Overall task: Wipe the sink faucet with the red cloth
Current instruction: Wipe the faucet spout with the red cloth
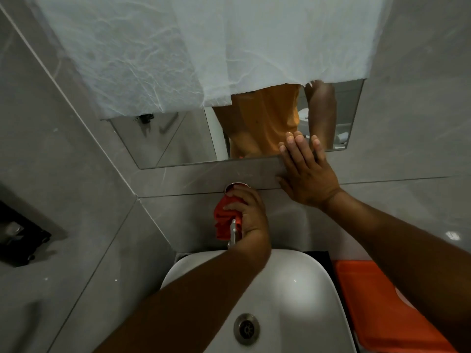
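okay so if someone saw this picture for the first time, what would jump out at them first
Probably the red cloth at center, bunched in the left hand around the wall-mounted faucet above the white sink. Next, the right hand pressed flat on the wall, fingertips at the lower edge of the mirror. A white sheet covers most of that mirror.

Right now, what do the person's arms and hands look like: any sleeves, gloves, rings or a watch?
Both forearms are bare as far as the picture shows, with no sleeve reaching into view. The left hand and the right hand wear no gloves, and no ring, watch or bracelet shows on either. The fingernails of the right hand are short and plain. The mirror reflects an orange top on the torso.
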Motion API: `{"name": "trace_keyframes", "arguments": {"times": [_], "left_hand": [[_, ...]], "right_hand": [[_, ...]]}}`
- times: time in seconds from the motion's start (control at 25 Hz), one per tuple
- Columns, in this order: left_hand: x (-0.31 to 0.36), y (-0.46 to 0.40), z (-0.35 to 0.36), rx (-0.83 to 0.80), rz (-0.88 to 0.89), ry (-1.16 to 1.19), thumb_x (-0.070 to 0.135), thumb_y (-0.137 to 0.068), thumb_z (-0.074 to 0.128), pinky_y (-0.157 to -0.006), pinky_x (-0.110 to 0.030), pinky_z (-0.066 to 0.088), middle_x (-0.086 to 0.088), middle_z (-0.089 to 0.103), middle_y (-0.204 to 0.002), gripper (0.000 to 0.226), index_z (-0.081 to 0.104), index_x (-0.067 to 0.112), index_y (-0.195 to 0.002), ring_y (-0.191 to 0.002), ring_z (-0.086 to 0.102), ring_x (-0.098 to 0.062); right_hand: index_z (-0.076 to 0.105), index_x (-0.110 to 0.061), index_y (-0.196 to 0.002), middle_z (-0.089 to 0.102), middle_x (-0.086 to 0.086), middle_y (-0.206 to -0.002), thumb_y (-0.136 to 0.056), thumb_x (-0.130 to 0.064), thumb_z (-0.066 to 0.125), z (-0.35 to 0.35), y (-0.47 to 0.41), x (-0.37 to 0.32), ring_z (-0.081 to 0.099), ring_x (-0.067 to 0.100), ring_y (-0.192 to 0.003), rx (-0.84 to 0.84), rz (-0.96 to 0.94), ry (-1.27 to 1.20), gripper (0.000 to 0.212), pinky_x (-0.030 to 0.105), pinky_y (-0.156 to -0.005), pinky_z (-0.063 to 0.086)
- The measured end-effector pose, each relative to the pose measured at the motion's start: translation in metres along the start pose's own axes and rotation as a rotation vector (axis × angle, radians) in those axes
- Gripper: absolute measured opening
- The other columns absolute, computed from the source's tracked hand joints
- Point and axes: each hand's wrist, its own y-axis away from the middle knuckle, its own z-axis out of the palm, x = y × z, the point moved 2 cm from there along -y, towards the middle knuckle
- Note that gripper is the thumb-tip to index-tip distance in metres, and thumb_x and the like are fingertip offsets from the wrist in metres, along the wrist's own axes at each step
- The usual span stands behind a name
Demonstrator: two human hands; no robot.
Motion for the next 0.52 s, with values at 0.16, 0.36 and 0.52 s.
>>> {"name": "trace_keyframes", "arguments": {"times": [0.16, 0.36, 0.52], "left_hand": [[-0.017, -0.015, -0.019, 0.271, -0.087, 0.341, 0.013, -0.088, 0.061, -0.072, -0.052, 0.058, -0.034, 0.04, -0.135, 0.055, 0.042, 0.006, -0.14, -0.108, 0.056, -0.052], [-0.073, 0.003, 0.022, -0.17, -0.01, 2.242, 0.03, -0.094, 0.056, -0.063, -0.037, 0.062, -0.012, 0.066, -0.109, 0.026, 0.059, 0.021, -0.118, -0.078, 0.072, -0.024], [-0.055, 0.043, 0.073, -0.656, 0.13, 2.803, 0.046, -0.087, 0.064, -0.065, -0.032, 0.059, -0.011, 0.068, -0.095, 0.041, 0.069, 0.012, -0.109, -0.075, 0.068, -0.021]], "right_hand": [[0.003, -0.008, -0.162, 0.014, 0.018, -0.165, -0.099, -0.056, 0.041, 0.0, 0.001, -0.001, 0.003, 0.033, -0.157, 0.001, 0.002, -0.001, 0.088, 0.049, -0.129, 0.0], [0.002, -0.008, -0.162, 0.01, 0.018, -0.166, -0.099, -0.055, 0.04, -0.001, 0.001, -0.004, -0.001, 0.033, -0.158, -0.023, 0.025, -0.019, 0.087, 0.049, -0.13, -0.006], [0.004, -0.006, -0.161, 0.005, 0.019, -0.168, -0.099, -0.054, 0.042, -0.004, 0.001, -0.004, -0.008, 0.032, -0.159, -0.041, 0.021, -0.015, 0.087, 0.051, -0.13, -0.005]]}}
